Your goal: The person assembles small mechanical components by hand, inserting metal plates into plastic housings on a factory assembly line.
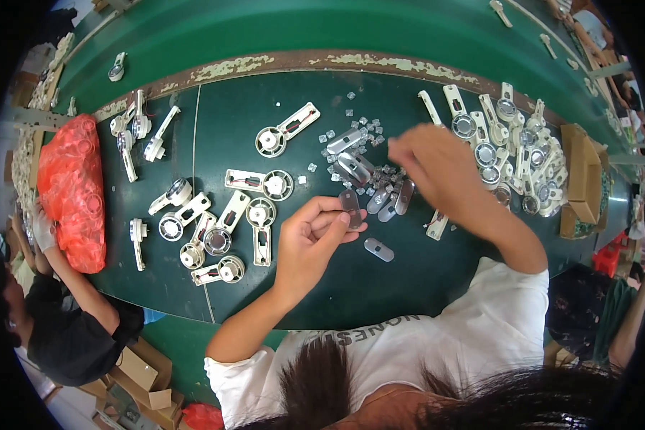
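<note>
My left hand [312, 233] pinches a dark grey oval cover plate [350, 208] with a small opening, between thumb and fingers, over the middle of the table. My right hand [437, 161] is above the right side of a heap of small clear square pieces [385, 175]. Its fingertips point left and are partly hidden and smeared, so I cannot make out whether they hold anything. Several more grey oval plates lie among the clear pieces, such as one silver-grey plate [345, 142]. Another grey plate [379, 249] lies apart, nearer to me.
White handheld-fan bodies with round motor cages [276, 185] lie spread to the left. A pile of similar fan bodies [512, 154] is at the right, beside a cardboard box [582, 172]. A red plastic bag [75, 193] stands at the left edge, near a co-worker's arm [79, 279]. A green conveyor [294, 32] runs behind.
</note>
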`<action>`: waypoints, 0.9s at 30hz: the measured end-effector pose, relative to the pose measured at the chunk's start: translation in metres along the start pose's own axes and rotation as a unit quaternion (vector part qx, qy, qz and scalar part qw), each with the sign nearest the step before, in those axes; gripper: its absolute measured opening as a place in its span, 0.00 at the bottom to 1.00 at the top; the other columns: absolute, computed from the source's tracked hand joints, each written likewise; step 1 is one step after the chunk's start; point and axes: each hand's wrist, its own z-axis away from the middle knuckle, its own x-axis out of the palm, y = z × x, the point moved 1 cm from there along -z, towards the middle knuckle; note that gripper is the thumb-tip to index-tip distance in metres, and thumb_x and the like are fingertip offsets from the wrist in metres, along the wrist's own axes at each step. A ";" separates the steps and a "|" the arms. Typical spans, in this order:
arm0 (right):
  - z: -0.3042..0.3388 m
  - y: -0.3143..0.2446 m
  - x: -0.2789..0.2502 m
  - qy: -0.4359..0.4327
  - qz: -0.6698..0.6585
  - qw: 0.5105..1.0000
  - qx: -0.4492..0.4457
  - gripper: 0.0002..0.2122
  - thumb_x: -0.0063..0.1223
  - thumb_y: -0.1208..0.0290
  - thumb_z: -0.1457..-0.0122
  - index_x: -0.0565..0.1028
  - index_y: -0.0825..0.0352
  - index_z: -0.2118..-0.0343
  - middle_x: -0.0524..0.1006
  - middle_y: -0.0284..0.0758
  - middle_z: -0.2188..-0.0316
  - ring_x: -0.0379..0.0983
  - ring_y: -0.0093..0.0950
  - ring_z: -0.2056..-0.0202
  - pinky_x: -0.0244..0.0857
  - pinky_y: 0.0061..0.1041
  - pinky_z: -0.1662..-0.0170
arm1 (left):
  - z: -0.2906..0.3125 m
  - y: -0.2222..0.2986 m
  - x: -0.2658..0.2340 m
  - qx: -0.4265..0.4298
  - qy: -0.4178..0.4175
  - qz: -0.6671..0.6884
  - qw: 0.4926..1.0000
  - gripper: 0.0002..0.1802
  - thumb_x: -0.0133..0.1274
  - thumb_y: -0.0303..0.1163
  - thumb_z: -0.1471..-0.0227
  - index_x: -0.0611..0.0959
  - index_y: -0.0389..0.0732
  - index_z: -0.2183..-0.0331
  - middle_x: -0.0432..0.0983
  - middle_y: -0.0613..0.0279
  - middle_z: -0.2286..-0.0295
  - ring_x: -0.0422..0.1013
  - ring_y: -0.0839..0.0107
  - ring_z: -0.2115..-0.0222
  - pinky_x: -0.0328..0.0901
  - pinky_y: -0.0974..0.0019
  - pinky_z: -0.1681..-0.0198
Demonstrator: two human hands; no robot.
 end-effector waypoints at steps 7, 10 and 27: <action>0.030 -0.048 0.011 0.094 -0.107 0.981 -0.134 0.12 0.56 0.80 0.58 0.74 0.76 0.67 0.75 0.41 0.72 0.74 0.32 0.73 0.70 0.25 0.73 | 0.005 -0.004 0.004 -0.012 -0.030 0.031 0.999 0.07 0.46 0.22 0.45 0.72 0.30 0.63 0.75 0.54 0.65 0.74 0.68 0.63 0.71 0.69 0.59; 0.033 -0.047 0.014 0.115 -0.143 0.978 -0.104 0.11 0.57 0.80 0.57 0.74 0.76 0.67 0.75 0.41 0.73 0.74 0.31 0.72 0.69 0.25 0.74 | 0.004 -0.003 0.007 0.033 0.027 0.061 0.997 0.05 0.47 0.20 0.47 0.72 0.30 0.65 0.73 0.54 0.64 0.74 0.67 0.63 0.71 0.68 0.59; 0.037 -0.046 0.017 0.158 -0.081 0.972 -0.153 0.13 0.57 0.73 0.64 0.77 0.69 0.71 0.72 0.31 0.75 0.65 0.25 0.74 0.57 0.22 0.74 | 0.008 -0.003 0.010 -0.028 -0.044 0.123 0.991 0.09 0.48 0.20 0.47 0.72 0.31 0.61 0.74 0.50 0.60 0.72 0.69 0.59 0.68 0.65 0.54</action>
